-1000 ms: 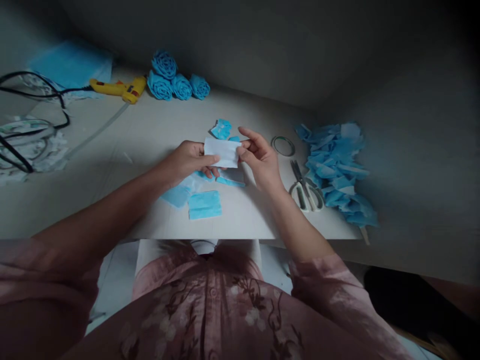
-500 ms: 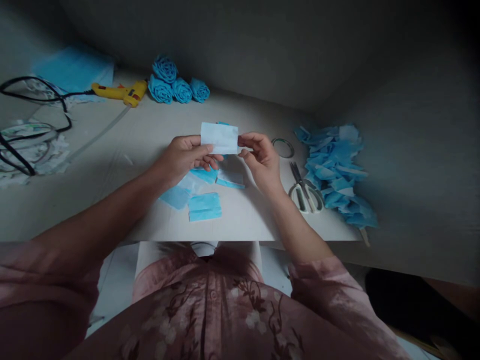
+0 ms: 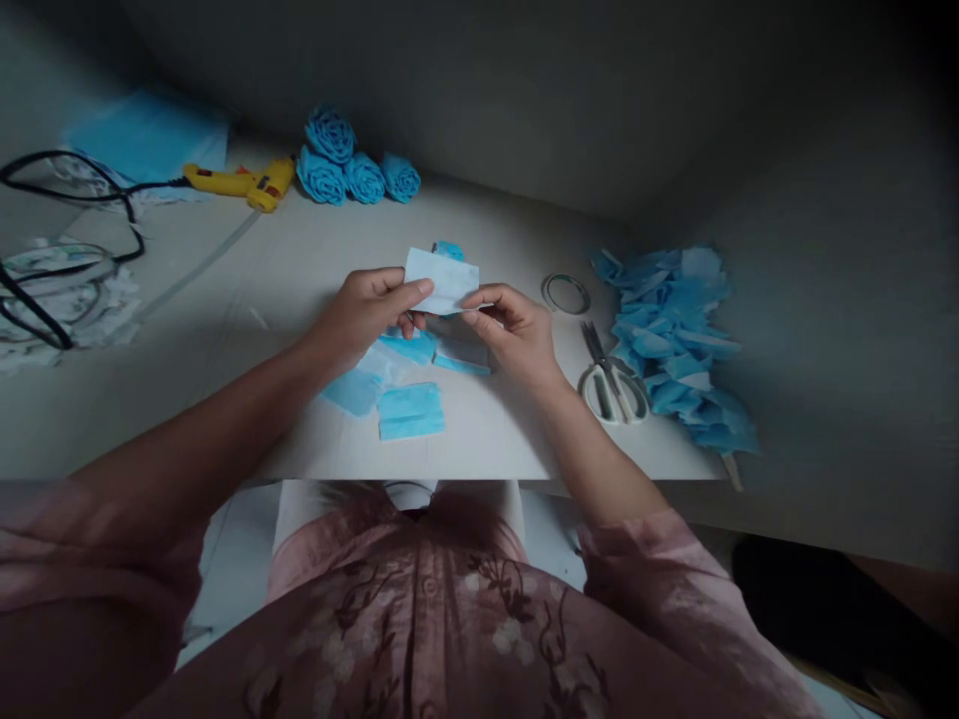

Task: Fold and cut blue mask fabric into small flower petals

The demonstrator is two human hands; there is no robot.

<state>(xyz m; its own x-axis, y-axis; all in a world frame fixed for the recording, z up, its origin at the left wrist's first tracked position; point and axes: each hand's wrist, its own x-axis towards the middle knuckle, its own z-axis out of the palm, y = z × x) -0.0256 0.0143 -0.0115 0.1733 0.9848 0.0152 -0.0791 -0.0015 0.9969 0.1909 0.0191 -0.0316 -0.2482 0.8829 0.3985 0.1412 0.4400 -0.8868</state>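
Dim grey walls [image 3: 749, 150] rose behind and to the right of a pale worktop [image 3: 494, 429], its near edge running just in front of the person's pink embroidered shirt [image 3: 420, 619]. Above the middle of that surface, a whitish rectangular piece [image 3: 444, 284] hung between the two hands, its pale face turned toward the wearer. The left hand [image 3: 358, 315] held it by the left side, thumb laid across the front and the other fingers [image 3: 407, 325] partly curled behind and below. At the lower right corner, the right hand [image 3: 520, 330] had thumb and forefinger nearly together on the piece (how firmly they gripped, I could not tell).

Just beyond its upper edge showed a small blue scrap [image 3: 448, 250]. Nearer the wearer lay a flat blue rectangle [image 3: 411, 411], a whitish strip with a blue edge [image 3: 463, 358] and, close to the left hand, some thin bluish pieces [image 3: 352, 392]. To the right were a thin ring [image 3: 566, 277], pale-handled scissors [image 3: 612, 389] with their blades pointing away and a heap of crumpled blue pieces [image 3: 670, 340]. Toward the far left, a yellow glue gun [image 3: 240, 183] rested near four blue rosettes [image 3: 361, 175], its black cord [image 3: 34, 318] looping over white scraps [image 3: 101, 310].
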